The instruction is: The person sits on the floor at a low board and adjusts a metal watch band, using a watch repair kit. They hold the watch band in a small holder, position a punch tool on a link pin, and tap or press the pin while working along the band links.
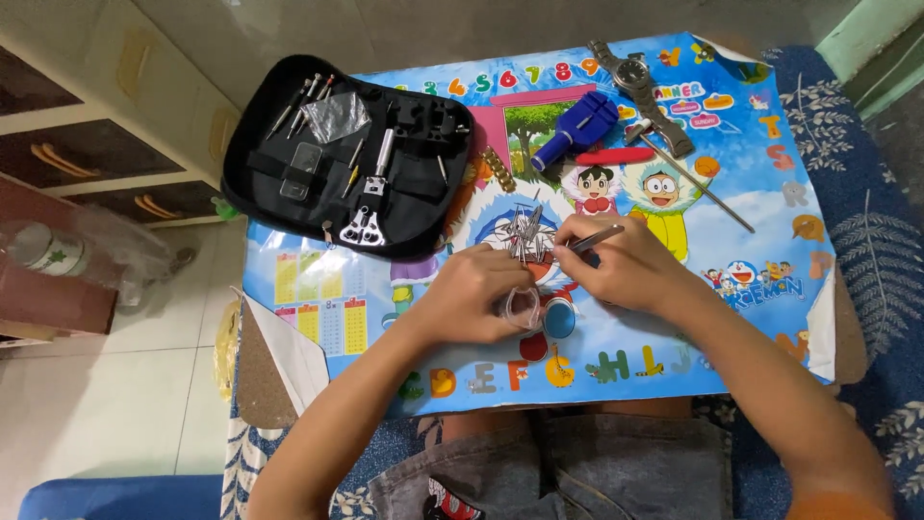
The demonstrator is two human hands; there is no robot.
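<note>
Watching from the side, this looks like the fiddly middle of a watch-band job: picking one small pin out of a loose bundle. The left hand (472, 294) is curled with its fingers closed, steadying a cluster of thin metal pins (525, 231) that stand up like a little bouquet, and there's a small clear ring-like piece (520, 306) tucked under its fingers. I can't tell what that piece is. The right hand (616, 265) pinches a slim metal tool (597, 237), probably tweezers, with the tip aimed at the pins.

All of it sits mid-desk on a bright cartoon mat (760, 212). The wristwatch (640, 82) lies at the far edge, well apart from the hands, with a blue link-remover tool (577, 130) and a small hammer (674, 159) near it. A short strip of band links (499, 169) sits just beside the open black tool case (351, 154).

My guess is the next bit needs a really light, steady grip, lifting one pin without scattering the rest.
</note>
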